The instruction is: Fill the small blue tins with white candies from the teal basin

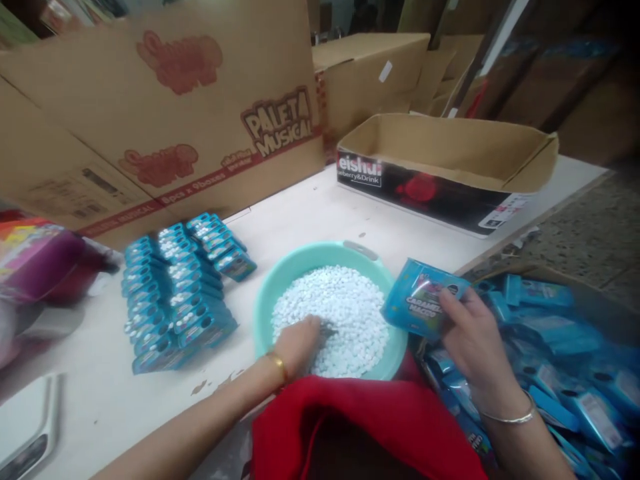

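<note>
My left hand (pixel 299 345) reaches into a round turquoise basin (pixel 265 327), its fingertips sunk among small white pellets (pixel 345 300). What those fingers hold, if anything, is hidden. My right hand (pixel 467 333) grips a blue printed packet (pixel 417 298) by its right side, above the basin's right rim. Left of the basin, rows of small blue boxes (pixel 197 293) stand on the white table (pixel 295 217). To the right and below my right hand lies a heap of similar blue packets (pixel 560 333) in a carton.
A large cardboard box (pixel 200 100) stands at the back left. An open black-and-brown carton (pixel 420 193) sits at the back right. At the left edge are a purple-and-orange package (pixel 40 260) and a white object (pixel 27 420). Red cloth (pixel 350 413) lies against the basin's near side.
</note>
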Available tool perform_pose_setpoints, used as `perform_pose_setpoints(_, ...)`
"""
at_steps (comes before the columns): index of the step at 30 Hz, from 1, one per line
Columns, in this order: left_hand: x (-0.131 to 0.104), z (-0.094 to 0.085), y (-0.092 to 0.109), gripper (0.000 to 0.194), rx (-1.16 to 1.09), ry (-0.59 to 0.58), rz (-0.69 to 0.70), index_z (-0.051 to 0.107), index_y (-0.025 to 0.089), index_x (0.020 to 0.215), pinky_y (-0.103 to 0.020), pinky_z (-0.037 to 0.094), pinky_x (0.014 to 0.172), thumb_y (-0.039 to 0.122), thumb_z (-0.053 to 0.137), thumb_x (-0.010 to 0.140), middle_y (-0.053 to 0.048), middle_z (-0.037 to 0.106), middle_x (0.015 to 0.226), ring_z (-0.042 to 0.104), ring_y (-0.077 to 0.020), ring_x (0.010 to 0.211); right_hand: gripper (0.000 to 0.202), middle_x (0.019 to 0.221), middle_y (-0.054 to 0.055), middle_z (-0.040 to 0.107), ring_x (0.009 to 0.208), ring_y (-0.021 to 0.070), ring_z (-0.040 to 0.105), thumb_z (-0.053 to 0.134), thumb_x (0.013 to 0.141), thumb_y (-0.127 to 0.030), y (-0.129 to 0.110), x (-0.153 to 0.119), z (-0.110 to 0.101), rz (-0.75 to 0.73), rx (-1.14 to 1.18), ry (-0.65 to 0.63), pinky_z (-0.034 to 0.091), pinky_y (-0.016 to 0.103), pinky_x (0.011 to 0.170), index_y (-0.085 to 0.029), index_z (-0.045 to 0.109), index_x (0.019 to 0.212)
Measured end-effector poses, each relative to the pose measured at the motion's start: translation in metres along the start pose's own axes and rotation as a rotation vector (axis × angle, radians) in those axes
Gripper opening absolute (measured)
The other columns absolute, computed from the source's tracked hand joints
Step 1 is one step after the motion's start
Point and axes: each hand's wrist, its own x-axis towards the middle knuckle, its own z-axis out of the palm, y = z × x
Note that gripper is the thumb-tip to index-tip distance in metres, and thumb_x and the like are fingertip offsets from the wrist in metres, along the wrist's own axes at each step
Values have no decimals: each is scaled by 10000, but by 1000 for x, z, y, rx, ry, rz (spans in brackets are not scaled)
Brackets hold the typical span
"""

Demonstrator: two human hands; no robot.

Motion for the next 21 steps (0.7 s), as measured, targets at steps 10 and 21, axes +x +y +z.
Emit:
perform_pose_setpoints(10, 46, -13, -10, 166, -191, 87, 167, 532, 193, 1050, -320, 492, 861, 305, 457, 952, -80, 669, 1075, 635, -215, 962, 445, 1091, 52, 734, 949, 233, 714, 825, 740, -404, -4, 8, 8, -33, -128, -94, 606, 378, 851, -256, 665, 1128)
perform_pose_setpoints(21, -12, -85, -78, 253, -343, 347, 275, 555, 182, 1077, -332, 464, 851, 382, 433, 981, -63, 630, 1025, 582, -190, 913, 376, 1171, 66, 670, 1017, 234, 668, 679, 885, -351, 11, 14, 39, -473, -714, -313, 568, 383, 902, -260, 589, 1239)
